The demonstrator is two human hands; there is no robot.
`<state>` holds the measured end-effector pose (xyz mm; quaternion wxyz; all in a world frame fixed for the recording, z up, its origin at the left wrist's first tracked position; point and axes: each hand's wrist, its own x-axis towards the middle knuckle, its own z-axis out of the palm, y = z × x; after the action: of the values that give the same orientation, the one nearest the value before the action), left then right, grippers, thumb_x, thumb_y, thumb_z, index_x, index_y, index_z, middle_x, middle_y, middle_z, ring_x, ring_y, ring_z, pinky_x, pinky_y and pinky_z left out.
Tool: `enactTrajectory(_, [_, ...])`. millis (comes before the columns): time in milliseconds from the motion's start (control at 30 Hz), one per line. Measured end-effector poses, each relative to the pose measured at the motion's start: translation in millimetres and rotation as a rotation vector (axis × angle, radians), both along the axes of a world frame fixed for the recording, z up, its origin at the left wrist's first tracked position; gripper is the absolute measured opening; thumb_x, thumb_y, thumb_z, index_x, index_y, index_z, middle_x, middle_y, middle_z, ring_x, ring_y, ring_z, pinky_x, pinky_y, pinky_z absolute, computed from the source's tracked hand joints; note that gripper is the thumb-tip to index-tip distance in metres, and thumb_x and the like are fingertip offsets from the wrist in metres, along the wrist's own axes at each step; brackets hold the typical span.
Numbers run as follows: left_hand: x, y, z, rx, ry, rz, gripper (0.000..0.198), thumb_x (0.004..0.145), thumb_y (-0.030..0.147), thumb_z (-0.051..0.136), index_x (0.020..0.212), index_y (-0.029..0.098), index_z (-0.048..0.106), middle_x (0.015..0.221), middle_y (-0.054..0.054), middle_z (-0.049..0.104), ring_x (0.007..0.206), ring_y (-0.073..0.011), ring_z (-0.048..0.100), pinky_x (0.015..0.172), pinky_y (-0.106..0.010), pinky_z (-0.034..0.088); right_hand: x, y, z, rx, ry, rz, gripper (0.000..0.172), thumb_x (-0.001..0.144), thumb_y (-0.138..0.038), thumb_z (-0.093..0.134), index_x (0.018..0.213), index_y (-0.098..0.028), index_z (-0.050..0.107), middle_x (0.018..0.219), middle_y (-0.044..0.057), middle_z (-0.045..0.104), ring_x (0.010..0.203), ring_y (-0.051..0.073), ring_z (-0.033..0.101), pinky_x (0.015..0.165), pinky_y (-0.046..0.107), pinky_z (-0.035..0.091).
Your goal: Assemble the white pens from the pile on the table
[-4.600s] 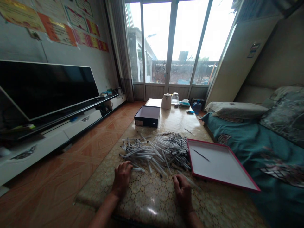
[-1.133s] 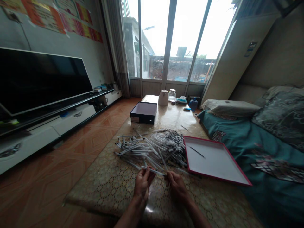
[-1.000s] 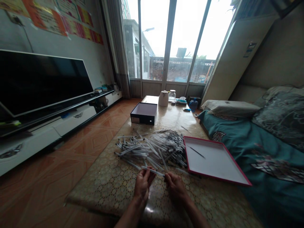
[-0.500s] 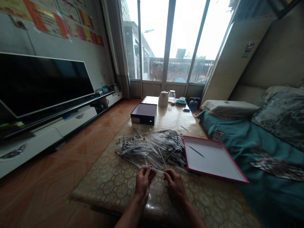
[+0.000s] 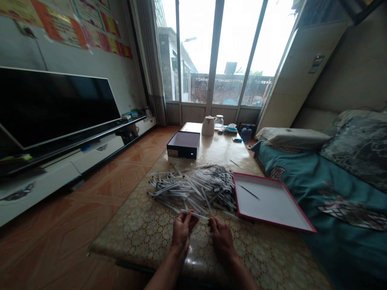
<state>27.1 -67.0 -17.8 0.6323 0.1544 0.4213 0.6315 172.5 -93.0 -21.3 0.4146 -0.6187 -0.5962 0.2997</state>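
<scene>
While the left hand and the right hand sit close together at the near side of the pile, a black flat-screen television stands on a white cabinet at far left, above an orange tiled floor. On the patterned surface, a black box lies toward the far end. The left hand pinches one end of a single clear pen tube between thumb and fingers; the right hand pinches the other end, so that the tube spans the gap between them. Just beyond lies a loose pile of clear pen tubes, crossing in all directions. To the right, a white tray with a pink rim holds one dark pen. At far right lies a teal-covered bed.
</scene>
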Motion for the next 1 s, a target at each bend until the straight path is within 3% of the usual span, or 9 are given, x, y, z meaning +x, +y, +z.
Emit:
enactTrajectory(67, [-0.1, -0.5, 0.6, 0.011, 0.001, -0.004, 0.013, 0.068, 0.018, 0.070, 0.074, 0.010, 0.062, 0.070, -0.005, 0.067, 0.067, -0.0139, 0.065, 0.066, -0.027, 0.055, -1.4, -0.8, -1.6, 0.005, 0.002, -0.013, 0.041, 0.085, -0.049, 0.038, 0.067, -0.020, 0.061, 0.059, 0.002, 0.060, 0.057, 0.016, 0.057, 0.055, 0.023, 0.037])
enactTrajectory(233, [-0.5, -0.5, -0.3, 0.033, 0.011, -0.009, 0.016, 0.065, 0.021, 0.072, 0.073, 0.011, 0.062, 0.069, -0.004, 0.067, 0.066, -0.0134, 0.065, 0.066, -0.026, 0.055, -1.5, -1.7, 0.3, 0.044, 0.067, -0.010, 0.037, 0.081, -0.050, 0.046, 0.092, -0.018, 0.062, 0.071, 0.004, 0.064, 0.062, 0.017, 0.058, 0.058, 0.023, 0.040])
enactTrajectory(400, [-1.0, 0.2, -2.5, 0.035, 0.009, -0.011, 0.019, 0.064, 0.023, 0.074, 0.072, 0.011, 0.062, 0.069, -0.003, 0.067, 0.066, -0.0130, 0.065, 0.066, -0.026, 0.055, -1.9, -2.7, -1.0, 0.017, -0.025, -0.021, 0.041, 0.087, -0.046, 0.035, 0.071, -0.020, 0.062, 0.066, 0.003, 0.063, 0.062, 0.016, 0.057, 0.056, 0.023, 0.037])
enactTrajectory(567, [-1.3, 1.0, -3.3, 0.042, 0.006, -0.028, 0.020, 0.064, 0.024, 0.074, 0.072, 0.011, 0.062, 0.069, -0.004, 0.067, 0.067, -0.0137, 0.065, 0.068, -0.027, 0.054, -1.4, -2.2, -3.6, 0.066, 0.034, -0.018, 0.037, 0.081, -0.047, 0.047, 0.099, -0.018, 0.059, 0.069, 0.002, 0.062, 0.060, 0.016, 0.057, 0.058, 0.023, 0.040])
enactTrajectory(700, [-0.8, 1.3, -2.6, 0.014, -0.001, -0.015, 0.017, 0.064, 0.020, 0.073, 0.073, 0.011, 0.061, 0.068, -0.004, 0.067, 0.066, -0.0144, 0.065, 0.067, -0.027, 0.054, -3.1, -3.5, -4.2, 0.057, -0.035, -0.040, 0.041, 0.088, -0.047, 0.033, 0.071, -0.021, 0.061, 0.061, 0.001, 0.060, 0.058, 0.015, 0.056, 0.055, 0.022, 0.037])
enactTrajectory(767, [-0.6, 1.3, -2.1, 0.007, -0.005, -0.009, 0.016, 0.065, 0.019, 0.072, 0.073, 0.011, 0.061, 0.069, -0.004, 0.067, 0.066, -0.0144, 0.065, 0.067, -0.027, 0.055, -3.9, -4.4, -5.2, 0.060, -0.039, -0.047, 0.038, 0.087, -0.046, 0.035, 0.074, -0.021, 0.060, 0.062, 0.000, 0.060, 0.058, 0.015, 0.056, 0.056, 0.022, 0.037])
enactTrajectory(900, [-0.6, 1.3, -2.0, 0.018, -0.007, -0.017, 0.016, 0.065, 0.020, 0.072, 0.073, 0.011, 0.061, 0.069, -0.004, 0.067, 0.066, -0.0142, 0.065, 0.067, -0.026, 0.054, -3.9, -4.8, -6.2, 0.089, 0.020, -0.051, 0.035, 0.082, -0.047, 0.046, 0.101, -0.021, 0.058, 0.073, 0.001, 0.064, 0.062, 0.016, 0.059, 0.058, 0.023, 0.040])
enactTrajectory(1000, [-0.7, 1.1, -1.9, 0.023, -0.001, -0.017, 0.018, 0.064, 0.020, 0.073, 0.072, 0.011, 0.061, 0.068, -0.004, 0.066, 0.066, -0.0141, 0.065, 0.066, -0.026, 0.055, -4.6, -5.3, -5.1, 0.078, -0.029, -0.051, 0.037, 0.086, -0.048, 0.037, 0.082, -0.022, 0.062, 0.066, 0.001, 0.062, 0.060, 0.015, 0.058, 0.057, 0.022, 0.039])
